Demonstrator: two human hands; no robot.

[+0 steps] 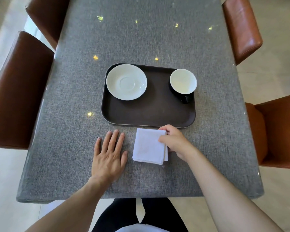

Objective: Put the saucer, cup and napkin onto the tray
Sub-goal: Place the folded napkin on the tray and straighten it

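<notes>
Grey table (141,39): right hand (174,141) pinches square-looking napkin (149,146); left hand (107,156) flat, spread.

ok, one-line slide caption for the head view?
Saucer and cup on the tray; right hand grips the folded napkin, left hand flat on the table.

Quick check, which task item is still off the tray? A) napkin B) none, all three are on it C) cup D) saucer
A. The napkin lies folded on the grey tablecloth just short of the tray, with the right hand gripping its right edge, while the saucer and cup already sit on the tray.
</notes>
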